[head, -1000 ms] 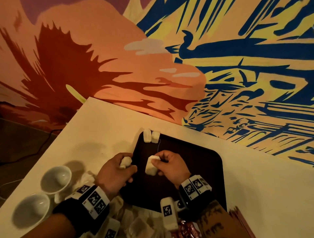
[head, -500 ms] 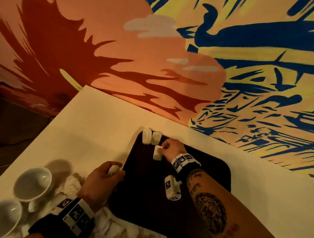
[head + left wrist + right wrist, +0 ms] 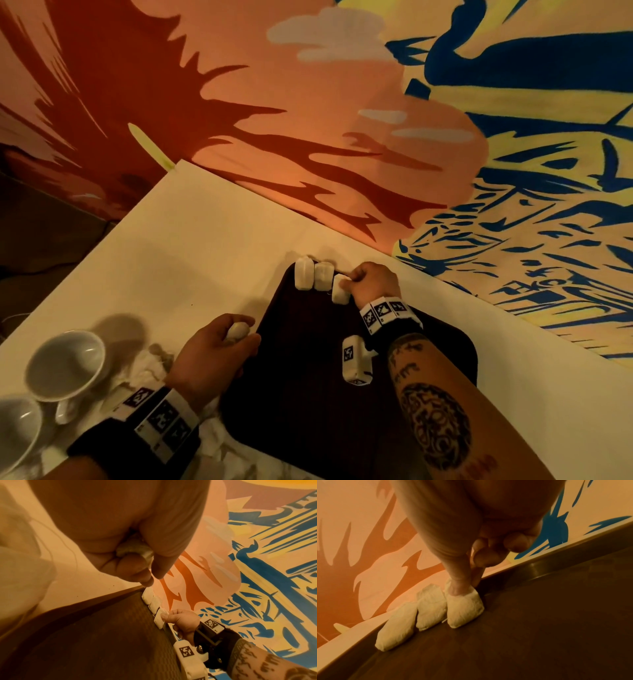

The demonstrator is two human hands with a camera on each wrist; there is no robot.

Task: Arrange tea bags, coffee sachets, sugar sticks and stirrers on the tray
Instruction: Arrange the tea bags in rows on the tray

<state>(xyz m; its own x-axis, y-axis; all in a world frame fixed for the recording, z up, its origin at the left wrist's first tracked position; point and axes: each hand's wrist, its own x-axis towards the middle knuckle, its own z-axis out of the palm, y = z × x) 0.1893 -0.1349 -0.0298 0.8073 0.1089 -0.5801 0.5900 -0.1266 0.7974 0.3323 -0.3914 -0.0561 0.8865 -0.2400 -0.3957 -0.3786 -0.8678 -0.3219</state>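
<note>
A dark tray [image 3: 308, 394] lies on the white table against the painted wall. Two white tea bags [image 3: 303, 277] [image 3: 323, 275] lean side by side at its far rim. My right hand [image 3: 371, 282] pinches a third tea bag [image 3: 340, 289] by its top and holds it down on the tray right beside them [image 3: 464, 608]. By the tray's left edge my left hand [image 3: 219, 349] grips another tea bag [image 3: 238, 330], which shows between the curled fingers and thumb [image 3: 135, 549].
Two white cups [image 3: 65, 363] [image 3: 17, 428] lie on their sides at the front left. A heap of loose white tea bags [image 3: 147, 366] lies beside them, under my left wrist. The wall [image 3: 342, 137] runs close behind the tray.
My right hand carried its tea bag from the middle of the tray to the far rim, beside the two there. My left hand stayed at the tray's left edge with its tea bag.
</note>
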